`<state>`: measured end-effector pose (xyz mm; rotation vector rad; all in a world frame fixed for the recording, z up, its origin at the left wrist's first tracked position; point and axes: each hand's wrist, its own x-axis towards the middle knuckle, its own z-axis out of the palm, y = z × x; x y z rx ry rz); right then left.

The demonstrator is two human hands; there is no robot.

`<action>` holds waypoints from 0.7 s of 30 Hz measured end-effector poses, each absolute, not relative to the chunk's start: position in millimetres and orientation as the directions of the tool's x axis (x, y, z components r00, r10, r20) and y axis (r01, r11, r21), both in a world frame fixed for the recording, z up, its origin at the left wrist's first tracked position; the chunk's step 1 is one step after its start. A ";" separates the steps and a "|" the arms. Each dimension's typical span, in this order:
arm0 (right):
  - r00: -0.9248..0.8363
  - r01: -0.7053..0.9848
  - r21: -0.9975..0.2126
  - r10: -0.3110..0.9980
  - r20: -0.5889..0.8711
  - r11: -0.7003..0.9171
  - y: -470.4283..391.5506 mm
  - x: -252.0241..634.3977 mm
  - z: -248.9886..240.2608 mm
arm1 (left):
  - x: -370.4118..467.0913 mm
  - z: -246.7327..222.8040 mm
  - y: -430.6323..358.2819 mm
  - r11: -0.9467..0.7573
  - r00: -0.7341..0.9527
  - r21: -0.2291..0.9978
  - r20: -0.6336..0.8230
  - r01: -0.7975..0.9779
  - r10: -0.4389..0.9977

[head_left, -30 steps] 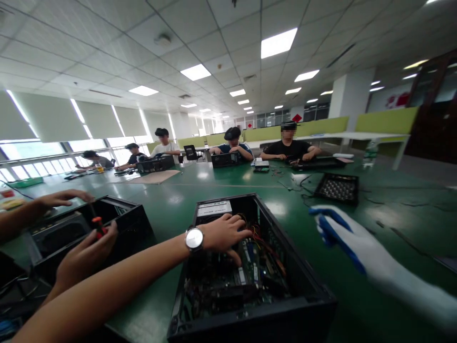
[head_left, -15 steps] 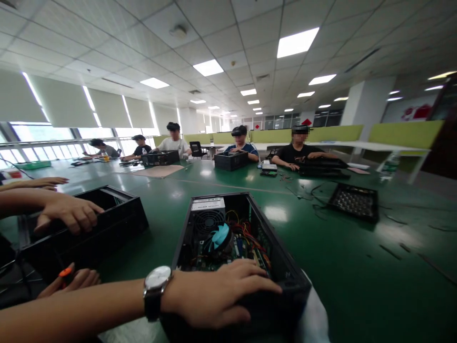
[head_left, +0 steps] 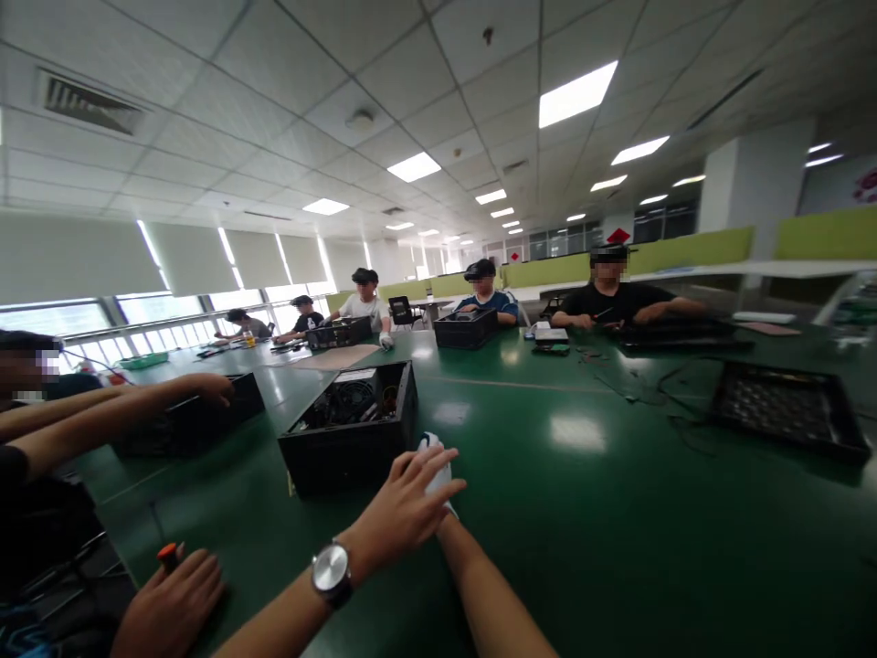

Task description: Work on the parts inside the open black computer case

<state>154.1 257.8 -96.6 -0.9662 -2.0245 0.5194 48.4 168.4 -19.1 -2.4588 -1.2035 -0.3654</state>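
Since half a second earlier, the open computer case (head_left: 349, 428) had gone from right under the wearer's arms to a spot farther out on the green table (head_left: 582, 512), now sitting left of centre in the frame, and the left hand (head_left: 404, 507) had come off its near rim. That left hand, with a wristwatch (head_left: 331, 573) on its wrist, hung low in the middle of the frame with fingers spread and nothing in them, just short of the case's near right corner. Behind it lay the right hand (head_left: 434, 461) in a white glove, mostly hidden by the left hand; whether it gripped anything I could not tell. Inside the case a fan (head_left: 351, 400) showed at the top.

At the lower left of the frame a neighbouring person's hand (head_left: 171, 608) held an orange-tipped tool (head_left: 167, 554). Another arm of that person reached across to a second black case (head_left: 188, 422) at the left. Farther back, several people sat around the table with more cases, and a black perforated tray (head_left: 787, 411) lay at the right.
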 end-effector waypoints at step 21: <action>0.057 0.823 -0.552 0.948 0.312 0.132 377.6 505.6 -118.3 | 85.0 -99.6 179.1 -0.492 0.423 0.345 0.259 0.799 0.868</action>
